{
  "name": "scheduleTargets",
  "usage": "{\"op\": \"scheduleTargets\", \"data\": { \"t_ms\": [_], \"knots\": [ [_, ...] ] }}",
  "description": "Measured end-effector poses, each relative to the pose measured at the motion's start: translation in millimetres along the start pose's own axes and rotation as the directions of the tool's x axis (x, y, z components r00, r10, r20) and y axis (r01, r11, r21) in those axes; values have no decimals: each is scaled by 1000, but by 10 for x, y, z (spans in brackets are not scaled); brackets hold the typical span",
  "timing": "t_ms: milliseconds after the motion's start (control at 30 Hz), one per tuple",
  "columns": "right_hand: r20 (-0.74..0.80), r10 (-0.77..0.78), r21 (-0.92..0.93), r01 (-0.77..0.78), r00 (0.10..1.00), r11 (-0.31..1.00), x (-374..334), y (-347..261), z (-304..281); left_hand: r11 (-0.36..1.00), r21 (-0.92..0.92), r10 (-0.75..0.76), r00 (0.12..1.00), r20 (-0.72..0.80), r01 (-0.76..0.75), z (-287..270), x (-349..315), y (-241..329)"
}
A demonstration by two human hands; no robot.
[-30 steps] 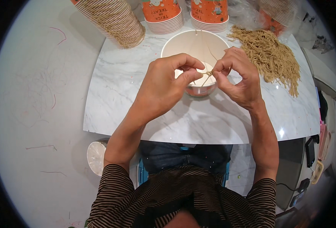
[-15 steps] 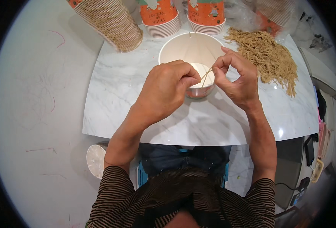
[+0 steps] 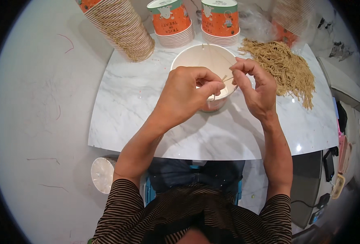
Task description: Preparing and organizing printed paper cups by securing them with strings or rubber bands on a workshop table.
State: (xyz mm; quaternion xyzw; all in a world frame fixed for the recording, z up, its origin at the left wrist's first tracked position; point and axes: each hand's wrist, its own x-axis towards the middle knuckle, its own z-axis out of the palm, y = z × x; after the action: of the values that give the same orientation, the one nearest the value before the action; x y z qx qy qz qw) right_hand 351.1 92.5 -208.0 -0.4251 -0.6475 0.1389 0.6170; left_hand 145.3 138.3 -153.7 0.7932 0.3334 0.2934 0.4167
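A paper bucket (image 3: 184,57), white inside and orange outside, stands upright on the marble-patterned table, its mouth facing me. Over its near rim, my left hand (image 3: 188,91) pinches a thin tan cord (image 3: 227,79) between thumb and forefinger. My right hand (image 3: 255,85) is closed in a pinch on the same cord, a short way to the right. Cord shows between the two hands, and a short end sticks up beside the left fingertips. Another stretch of cord runs to the bucket's far rim. The left hand hides part of the bucket's near side.
A pile of tan cords (image 3: 285,69) lies at the back right. Two stacks of orange buckets (image 3: 170,20) stand upside down behind the bucket. A tall leaning bucket stack (image 3: 121,30) with cords is at the back left. A white round container (image 3: 102,175) sits below the table's left edge.
My left hand has moved slightly right, and the cord ends between the fingers have shifted. The right hand's fingers have drawn closer together. The whole view has tilted slightly, showing more of the far stacks.
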Motion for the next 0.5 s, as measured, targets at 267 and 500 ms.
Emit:
{"op": "scheduleTargets", "data": {
  "t_ms": [267, 500],
  "knots": [
    [133, -134, -124, 151, 982, 981, 39, 19, -54, 999, 18, 37, 999, -8, -37, 41, 17, -7],
    [78, -155, -203, 168, 985, 965, 32, -9, 26, 980, 156, 134, 990, -51, -125, 84, 37, -34]
  ]
}}
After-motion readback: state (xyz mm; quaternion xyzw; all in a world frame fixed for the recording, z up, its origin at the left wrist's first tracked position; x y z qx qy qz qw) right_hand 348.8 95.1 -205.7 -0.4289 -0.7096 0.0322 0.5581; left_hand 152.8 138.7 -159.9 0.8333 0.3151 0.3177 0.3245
